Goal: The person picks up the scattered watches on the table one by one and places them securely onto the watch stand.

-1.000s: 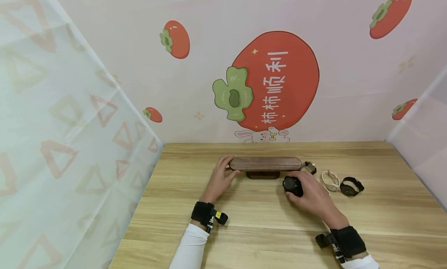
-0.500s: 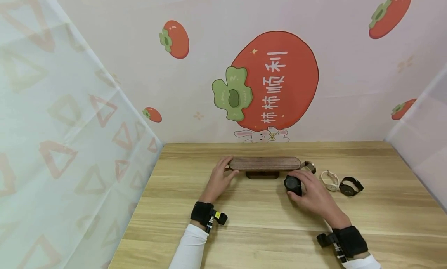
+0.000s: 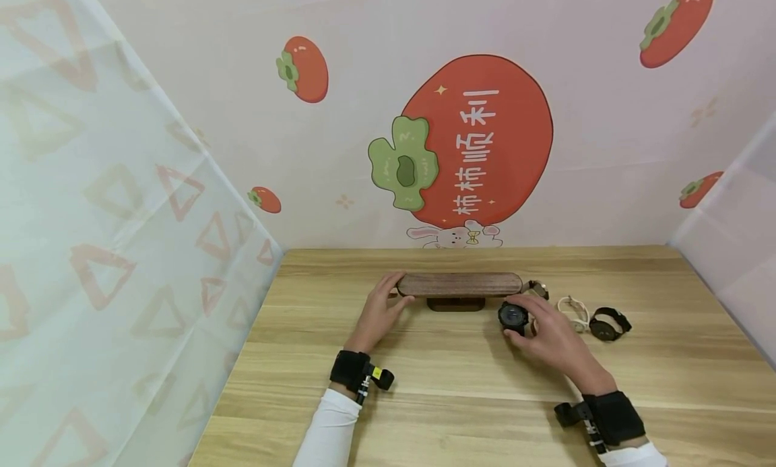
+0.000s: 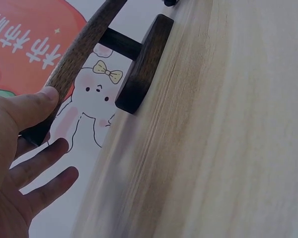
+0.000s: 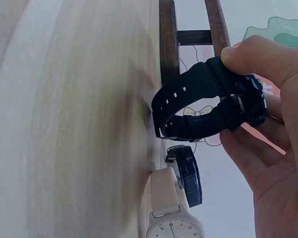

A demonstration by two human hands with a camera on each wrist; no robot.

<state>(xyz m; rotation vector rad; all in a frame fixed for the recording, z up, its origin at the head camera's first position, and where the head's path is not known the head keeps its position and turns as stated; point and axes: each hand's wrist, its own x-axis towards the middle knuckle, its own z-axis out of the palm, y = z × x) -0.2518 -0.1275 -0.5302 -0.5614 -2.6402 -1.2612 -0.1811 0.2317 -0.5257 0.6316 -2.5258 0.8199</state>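
A dark wooden T-bar stand [image 3: 459, 285] stands near the back of the table, its bar raised on a post over a small base [image 4: 146, 64]. With thumb and fingers my left hand [image 3: 378, 312] holds the bar's left end; the other fingers spread free in the left wrist view. Just off the bar's right end, my right hand [image 3: 548, 335] pinches a black watch [image 3: 513, 316] by its case, thumb on one side and fingers on the other. The watch's strap [image 5: 188, 89] is closed in a loop, and its dial faces the head camera.
Right of my right hand lie a white watch [image 3: 573, 312] and a black round-faced watch [image 3: 610, 324]. Behind that hand, by the bar's end, sits a dark-strapped watch [image 3: 537, 290], partly hidden. A printed cloth wall [image 3: 339, 150] rises at the table's [image 3: 455, 399] back edge.
My right hand has shifted slightly right with the black watch, which has turned so its dial shows more squarely upward. My left hand and the stand have stayed put.
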